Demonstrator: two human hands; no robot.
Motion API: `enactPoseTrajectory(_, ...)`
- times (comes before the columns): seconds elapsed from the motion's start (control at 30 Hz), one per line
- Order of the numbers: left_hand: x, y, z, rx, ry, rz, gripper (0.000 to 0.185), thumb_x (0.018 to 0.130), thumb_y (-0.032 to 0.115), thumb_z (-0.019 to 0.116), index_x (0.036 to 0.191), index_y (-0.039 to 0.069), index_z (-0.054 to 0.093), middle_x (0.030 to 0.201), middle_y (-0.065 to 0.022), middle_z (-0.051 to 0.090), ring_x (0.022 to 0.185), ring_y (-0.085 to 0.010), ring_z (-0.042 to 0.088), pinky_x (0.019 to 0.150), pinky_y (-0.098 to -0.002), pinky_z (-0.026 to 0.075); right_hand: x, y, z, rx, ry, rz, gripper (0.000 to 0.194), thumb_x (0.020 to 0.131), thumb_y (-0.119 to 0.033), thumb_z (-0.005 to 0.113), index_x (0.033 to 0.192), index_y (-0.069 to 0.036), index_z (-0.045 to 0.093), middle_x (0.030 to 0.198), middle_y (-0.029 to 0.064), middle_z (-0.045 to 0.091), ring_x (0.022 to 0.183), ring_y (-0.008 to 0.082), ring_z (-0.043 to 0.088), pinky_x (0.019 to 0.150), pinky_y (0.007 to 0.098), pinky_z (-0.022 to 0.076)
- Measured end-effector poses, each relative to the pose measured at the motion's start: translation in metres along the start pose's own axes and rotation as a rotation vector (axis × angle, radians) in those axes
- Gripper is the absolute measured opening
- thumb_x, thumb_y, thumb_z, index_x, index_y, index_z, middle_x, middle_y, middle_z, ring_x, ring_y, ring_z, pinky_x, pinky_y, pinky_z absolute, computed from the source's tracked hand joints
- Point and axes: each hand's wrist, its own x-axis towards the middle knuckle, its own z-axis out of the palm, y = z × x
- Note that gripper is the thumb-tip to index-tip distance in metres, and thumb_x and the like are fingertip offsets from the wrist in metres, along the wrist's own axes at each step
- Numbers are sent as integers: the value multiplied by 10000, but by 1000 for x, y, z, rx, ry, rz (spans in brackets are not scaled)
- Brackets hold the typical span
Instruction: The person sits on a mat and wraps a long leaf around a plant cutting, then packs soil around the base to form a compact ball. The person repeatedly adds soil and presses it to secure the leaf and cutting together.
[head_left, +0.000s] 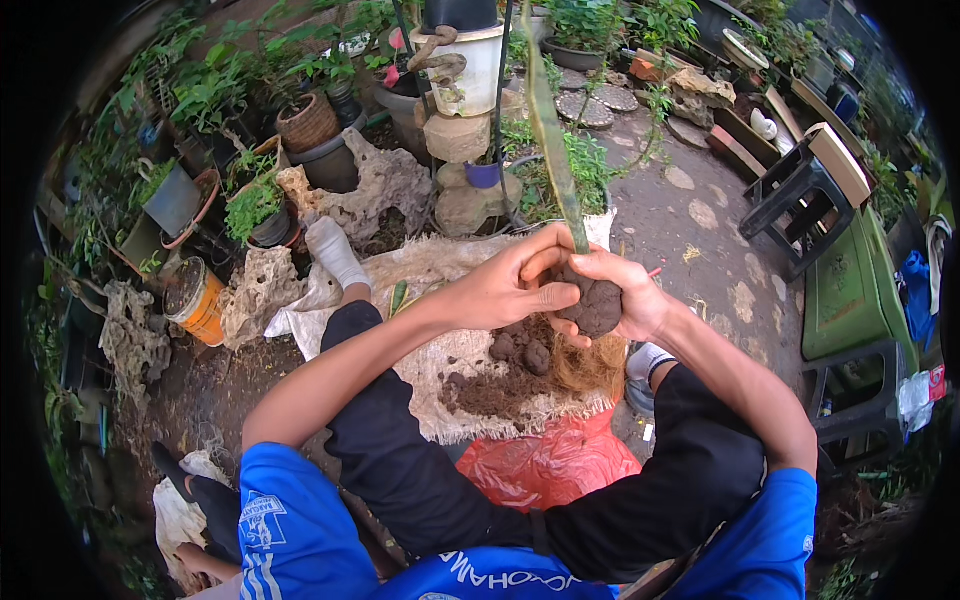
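Observation:
A moist ball of dark soil (598, 311) is cupped between my two hands above the ground. From its top rises a long green snake plant leaf (556, 135), tilted slightly left. My left hand (521, 281) presses the ball with its thumb, its fingers curled around the leaf base. On the other side, my right hand (637, 292) wraps the ball, thumb beside the leaf. Beneath them, a woven sack (420, 375) bears clumps of soil (534, 357), loose crumbly soil (484, 394) and brown coconut fibre (589, 367). Another leaf piece (398, 298) lies partly behind my left forearm.
A red plastic bag (551, 461) lies between my legs. Porous rocks (375, 187), an orange bucket (201, 304) and potted plants stand to the left. Ahead is a white bucket (471, 71) on stones. Black plastic stools (795, 199) and a green container (855, 289) are at right.

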Motion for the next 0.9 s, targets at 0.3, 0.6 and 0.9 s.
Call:
enactPoseTrajectory(0.3, -2, 2, 1, -1, -1, -33, 455, 951, 154, 636, 1311, 35, 383, 1142, -98, 539, 1012, -155, 604, 808, -334, 602, 3, 2, 8, -59, 74, -32, 385, 904, -305, 561, 1112, 19, 560, 795, 107, 569, 600, 213, 591, 446, 316, 478)
enactPoseTrajectory(0.6, -5, -2, -2, 189, -3, 12, 644, 889, 344, 718, 1346, 46, 377, 949, -8, 456, 932, -95, 562, 795, -286, 549, -4, -7, 6, 4, 51, 26, 366, 940, -382, 520, 1024, -29, 565, 912, 103, 606, 647, 205, 591, 511, 330, 466)
enactPoseTrajectory(0.9, -6, -8, 2, 390, 140, 44, 674, 803, 324, 819, 1297, 75, 433, 830, 38, 326, 746, -65, 321, 684, -219, 306, -5, -6, 16, -25, 122, -56, 425, 929, -420, 474, 942, -8, 577, 802, 107, 601, 602, 180, 558, 516, 327, 446)
